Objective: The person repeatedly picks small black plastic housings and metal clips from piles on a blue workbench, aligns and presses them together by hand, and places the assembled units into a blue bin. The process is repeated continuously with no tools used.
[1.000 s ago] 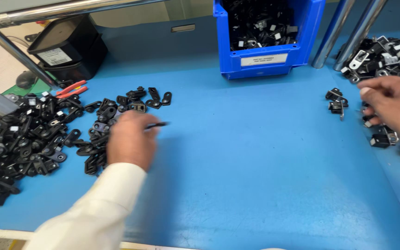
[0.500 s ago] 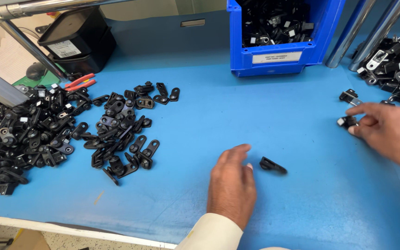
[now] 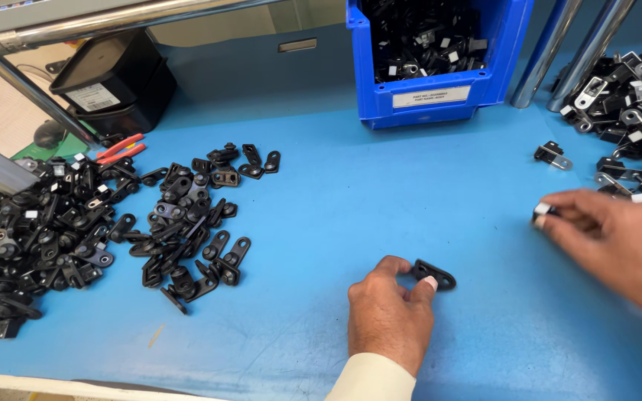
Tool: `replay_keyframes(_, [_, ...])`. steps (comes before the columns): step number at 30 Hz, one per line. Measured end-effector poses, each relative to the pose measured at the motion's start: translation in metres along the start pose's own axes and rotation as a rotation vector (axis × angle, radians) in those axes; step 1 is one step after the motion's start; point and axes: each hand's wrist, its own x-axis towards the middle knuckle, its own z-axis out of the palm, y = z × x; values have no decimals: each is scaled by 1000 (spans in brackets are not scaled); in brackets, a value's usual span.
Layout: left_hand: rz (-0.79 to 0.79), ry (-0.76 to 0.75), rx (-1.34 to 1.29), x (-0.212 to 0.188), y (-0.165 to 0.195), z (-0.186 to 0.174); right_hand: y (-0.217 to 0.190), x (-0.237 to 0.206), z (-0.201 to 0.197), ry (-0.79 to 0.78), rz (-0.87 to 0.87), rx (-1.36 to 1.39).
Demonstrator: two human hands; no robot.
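Pinching a black plastic clip [image 3: 434, 274] at lower centre of the blue table [image 3: 380, 200], the left hand [image 3: 389, 315] grips it in its fingertips, while the right hand [image 3: 618, 241] at right edge holds a small white-tipped black part [image 3: 542, 213].

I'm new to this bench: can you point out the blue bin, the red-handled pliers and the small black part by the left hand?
blue bin [image 3: 440, 104]: head view, front wall.
red-handled pliers [image 3: 122, 149]: head view, handles.
small black part [image 3: 435, 273]: head view, flat body.

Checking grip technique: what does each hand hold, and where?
Left hand pinches a flat black plastic clip at its near end; right hand pinches a small black white-tipped part.
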Motion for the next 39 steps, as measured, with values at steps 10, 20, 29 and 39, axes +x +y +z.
replay_keyframes(10, [-8, 86, -73, 1, 8, 18, -25, -43, -14, -100, 42, -223])
replay_keyframes(20, [97, 69, -170, -11, 3, 43, -13, -67, -13, -122, 280, 471])
replay_keyframes(29, [142, -27, -62, -23, 23, 75, -20, -113, 5, -72, 379, 806])
replay_keyframes(39, [197, -53, 48, -23, 27, 102, -28, -110, -5, -27, 471, 631])
